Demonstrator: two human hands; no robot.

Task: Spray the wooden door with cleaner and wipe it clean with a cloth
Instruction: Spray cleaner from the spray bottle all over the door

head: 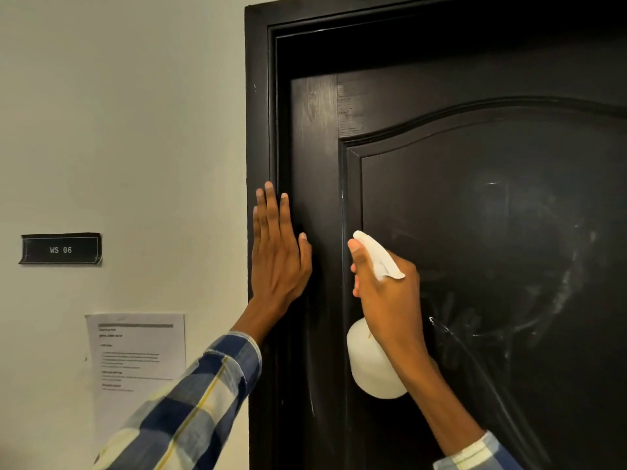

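A dark, almost black wooden door (pixel 475 198) with an arched raised panel fills the right side; faint smears and streaks show on the panel. My right hand (pixel 386 293) grips a white spray bottle (pixel 371 361) by its neck, nozzle pointing up and left, close to the panel's left moulding. My left hand (pixel 276 252) lies flat with fingers spread against the door frame (pixel 259 130) and the door's left edge. No cloth is in view.
A pale wall (pixel 118 113) lies left of the frame. On it hang a black label reading "WS 06" (pixel 61 249) and a printed paper sheet (pixel 135 354) lower down.
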